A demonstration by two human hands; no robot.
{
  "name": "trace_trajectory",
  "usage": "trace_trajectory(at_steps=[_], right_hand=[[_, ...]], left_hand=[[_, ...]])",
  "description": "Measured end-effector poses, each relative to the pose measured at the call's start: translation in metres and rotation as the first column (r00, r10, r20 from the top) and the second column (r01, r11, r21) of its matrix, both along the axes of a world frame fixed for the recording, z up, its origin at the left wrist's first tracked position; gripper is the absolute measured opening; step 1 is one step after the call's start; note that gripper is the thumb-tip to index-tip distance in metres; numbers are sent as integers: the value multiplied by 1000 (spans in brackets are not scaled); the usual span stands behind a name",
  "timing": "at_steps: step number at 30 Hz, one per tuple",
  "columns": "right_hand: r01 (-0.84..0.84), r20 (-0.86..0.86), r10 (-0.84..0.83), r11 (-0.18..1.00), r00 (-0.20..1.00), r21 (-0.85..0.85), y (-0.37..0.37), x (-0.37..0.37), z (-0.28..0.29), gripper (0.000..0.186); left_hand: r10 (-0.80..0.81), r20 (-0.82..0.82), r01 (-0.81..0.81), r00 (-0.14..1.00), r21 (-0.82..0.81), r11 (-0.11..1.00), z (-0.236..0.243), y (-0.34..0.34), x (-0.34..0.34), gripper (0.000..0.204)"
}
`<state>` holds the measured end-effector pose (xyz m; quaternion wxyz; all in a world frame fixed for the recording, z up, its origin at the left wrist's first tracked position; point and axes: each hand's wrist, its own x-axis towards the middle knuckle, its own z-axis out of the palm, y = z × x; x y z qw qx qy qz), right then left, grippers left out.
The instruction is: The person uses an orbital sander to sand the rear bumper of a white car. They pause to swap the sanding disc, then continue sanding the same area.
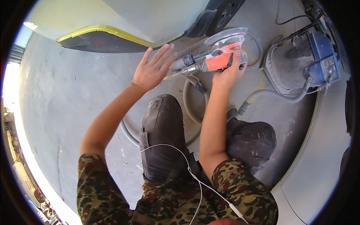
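Head view: the right hand [227, 75], upper centre-right of the frame, grasps an orange-and-grey disc sander [217, 62], its round pad [225, 36] toward the top; the exact finger placement is hard to tell. The left hand [150, 73], left of the sander, is unclenched and flat, fingers extended. A ribbed grey hose [182, 62] joins the sander's left end. At upper right stands a blue-and-grey dust extractor [290, 56]; across the upper left, a pale vehicle panel [146, 18] with a yellow-green edge [97, 28].
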<state>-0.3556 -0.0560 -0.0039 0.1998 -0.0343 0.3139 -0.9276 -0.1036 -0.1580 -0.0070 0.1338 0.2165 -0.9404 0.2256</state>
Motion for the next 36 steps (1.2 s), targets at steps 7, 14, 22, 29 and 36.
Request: trace_trajectory(at_steps=[7,14,22,29,36], right_hand=[[29,74,-28,999,997,-13,-3,-3,-9,49],[72,77,-69,997,995,-35,-6,-5,-17,46],[49,83,-43,996,996,-76,-8,-7,-18,51],[-85,119,93,994,989,-68,-16,-21,-15,59],[-155,124,143,983,982,95,6,-32,41,68]], left_hand=[[196,735,132,649,-362,923,34,-41,-16,85],[60,676,86,734,-181,980,4,-60,-43,84],[-189,537,99,822,192,976,8,-69,-43,66],[-263,89,183,961,511,840,5,-44,-1,47],[526,354,-327,773,933,-147,-46,67,73,45]])
